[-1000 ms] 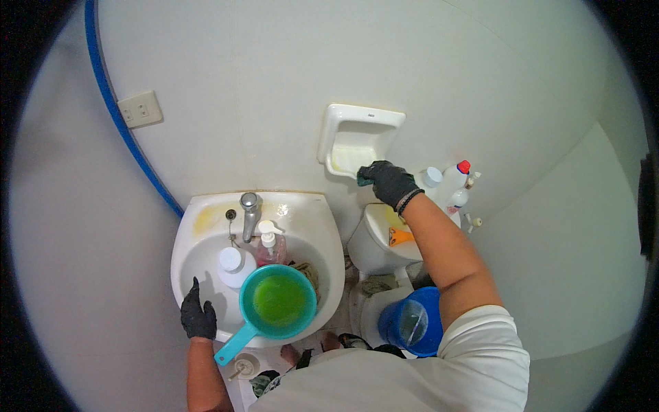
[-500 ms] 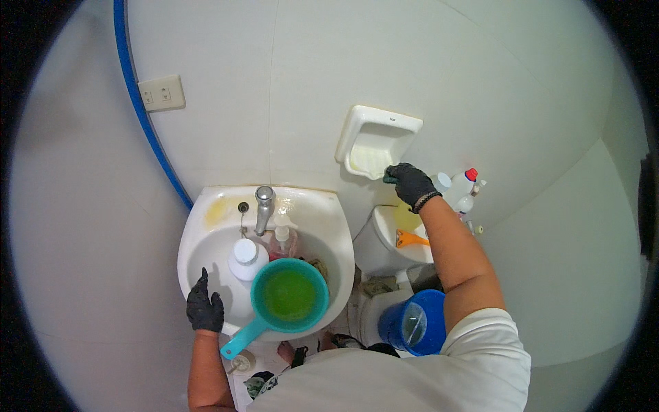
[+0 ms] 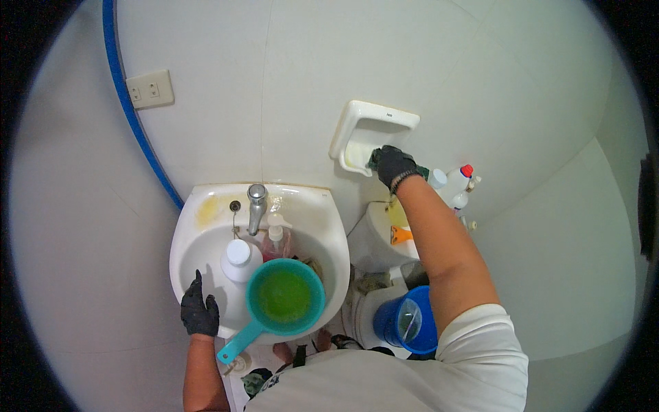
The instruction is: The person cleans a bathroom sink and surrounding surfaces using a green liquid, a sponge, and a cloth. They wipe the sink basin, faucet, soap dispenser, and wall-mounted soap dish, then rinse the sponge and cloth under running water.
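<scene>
Gripped 1 dark green pad (image 3: 373,159), mostly hidden but probably a scourer, in right hand (image 3: 396,165) at lower right corner of soap dish (image 3: 341,139). Held left hand (image 3: 200,312) open, by left edge of sink (image 3: 312,195); risked tipping teal dipper (image 3: 252,295) by knocking its handle (image 3: 239,342), overhanging the front edge.

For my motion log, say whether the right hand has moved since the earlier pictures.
Yes, upward: judged against the fixed white wall dish, the right hand now reaches further over its basin; earlier it was at its lower right edge.
</scene>
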A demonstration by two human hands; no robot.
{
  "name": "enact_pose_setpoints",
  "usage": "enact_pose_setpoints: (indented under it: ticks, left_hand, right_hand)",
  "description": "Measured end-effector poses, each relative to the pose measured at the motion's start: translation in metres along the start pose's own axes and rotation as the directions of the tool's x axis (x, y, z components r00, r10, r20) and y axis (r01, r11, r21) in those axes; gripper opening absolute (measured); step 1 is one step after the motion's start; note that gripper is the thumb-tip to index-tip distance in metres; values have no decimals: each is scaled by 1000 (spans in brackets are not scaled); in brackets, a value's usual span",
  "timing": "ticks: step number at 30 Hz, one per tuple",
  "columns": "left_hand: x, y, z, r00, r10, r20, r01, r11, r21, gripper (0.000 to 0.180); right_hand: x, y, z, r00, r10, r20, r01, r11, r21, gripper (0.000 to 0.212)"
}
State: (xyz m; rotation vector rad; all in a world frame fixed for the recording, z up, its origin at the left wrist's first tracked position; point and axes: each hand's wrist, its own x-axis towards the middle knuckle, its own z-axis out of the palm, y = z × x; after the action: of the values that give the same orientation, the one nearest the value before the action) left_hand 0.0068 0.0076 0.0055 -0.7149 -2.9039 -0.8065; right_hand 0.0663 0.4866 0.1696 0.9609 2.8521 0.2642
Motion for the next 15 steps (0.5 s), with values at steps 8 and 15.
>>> enact_pose_setpoints:
  ticks: [8,15]
  left_hand:
    - [-2,-6,-3,998,-49,36,50,998,-36,69]
    - [0,-4,-1,998,-9,56,11,1000,-27,69]
  right_hand:
    - [-26,0,1,986,-166,-22,166,986,-5,28]
    - [12,-10,-11,990,88,109,-95,994,62,23]
